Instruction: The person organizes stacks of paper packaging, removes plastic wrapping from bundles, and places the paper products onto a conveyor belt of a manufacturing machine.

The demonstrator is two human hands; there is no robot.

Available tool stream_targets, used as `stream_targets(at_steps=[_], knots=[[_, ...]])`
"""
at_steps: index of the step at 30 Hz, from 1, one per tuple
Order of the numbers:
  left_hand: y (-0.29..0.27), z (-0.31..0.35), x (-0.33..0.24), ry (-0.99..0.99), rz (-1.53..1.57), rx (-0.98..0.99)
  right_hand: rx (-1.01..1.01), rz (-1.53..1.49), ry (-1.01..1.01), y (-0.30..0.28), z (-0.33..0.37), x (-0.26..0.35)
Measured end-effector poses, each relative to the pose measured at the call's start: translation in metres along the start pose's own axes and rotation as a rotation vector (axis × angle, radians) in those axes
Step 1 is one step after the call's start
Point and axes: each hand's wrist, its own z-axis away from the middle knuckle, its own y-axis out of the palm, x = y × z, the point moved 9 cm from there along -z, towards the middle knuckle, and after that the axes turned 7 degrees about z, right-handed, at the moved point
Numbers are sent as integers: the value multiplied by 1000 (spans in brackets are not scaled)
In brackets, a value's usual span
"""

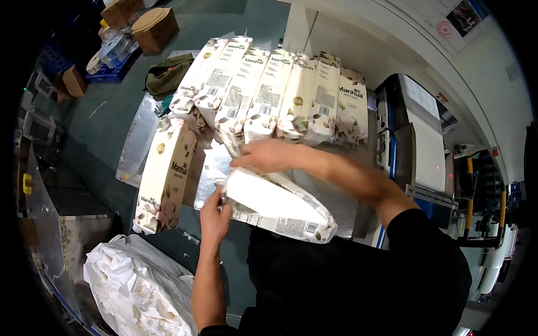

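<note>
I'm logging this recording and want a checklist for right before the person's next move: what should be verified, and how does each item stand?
1. Bare left hand at the cream, floral-printed, soft-wrapped pack: ok, at its left end.
2. Bare right hand gripping the wrapper: cannot tell; it is at the pack's far side, fingertip contact unclear.
3. Wrapper closed: not ok; white contents show through a wide opening.
4. Row of cream, floral-printed packs lined up: ok, side by side beyond the hands.
5. Separate cream, floral-printed pack at left fully supported: cannot tell; its underside is hidden.
</note>
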Motion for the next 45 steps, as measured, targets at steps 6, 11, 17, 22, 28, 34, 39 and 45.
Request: stream_targets(at_steps=[6,11,17,22,28,34,39,45], knots=[[42,-25,133,-647,809,-190,83,-377,342,93,-20,-71],[43,-34,129,-248,162,-255,108,-226,557,101,75,-78],[42,-36,115,-376,300,-251,674,-875,1007,67,218,29],[71,-8,38,-214,332,-37,349,-1148,1021,96,234,37],[122,134,-12,-1066,720,280,-115,-1515,1119,105,247,51],[109,156,-22,-1034,521,501,-419,-1915,1130,125,254,71],[94,167,-2,-962,395,500,-427,-2035,1148,165,264,68],[114,154,-2,-1035,504,498,-317,-2154,889,143,240,52]])
